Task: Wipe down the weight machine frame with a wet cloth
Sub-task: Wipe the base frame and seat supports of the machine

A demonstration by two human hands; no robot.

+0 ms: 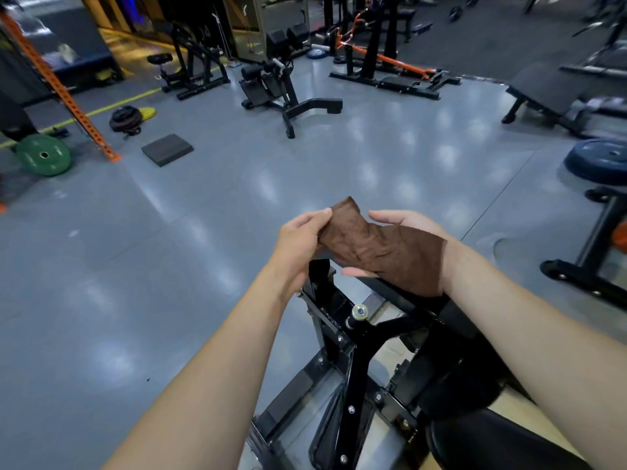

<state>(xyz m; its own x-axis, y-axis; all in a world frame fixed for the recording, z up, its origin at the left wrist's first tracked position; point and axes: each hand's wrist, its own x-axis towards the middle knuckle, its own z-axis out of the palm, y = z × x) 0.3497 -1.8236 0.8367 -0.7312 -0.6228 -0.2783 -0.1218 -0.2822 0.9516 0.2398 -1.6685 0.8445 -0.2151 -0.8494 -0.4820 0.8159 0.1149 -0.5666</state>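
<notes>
A: Where is the brown cloth [380,247] right now?

B: Up in the air between both hands, above the top of the black weight machine frame [353,364]. It is not touching the metal, as far as the view shows.

A: And the hands?

B: The left hand [298,244] pinches the cloth's upper left corner between thumb and fingertips. The right hand [412,245] lies under the cloth, which drapes across its palm and wrist; a thumb shows above and a fingertip pokes out below, so it appears to be holding the cloth from beneath, though the fabric hides most of the fingers.

A: Which way does the frame lie from them?

B: Directly below and back toward the person. Its main black members run from just under the hands down toward the bottom edge of the view, so the long axis points roughly toward the body. A silver-capped pin [359,313] sits just under the cloth.

A: Which hand is nearer the frame?

B: The right one, probably; it hangs lowest, over the angled bar. A wipe would likely start there, going downward.
</notes>
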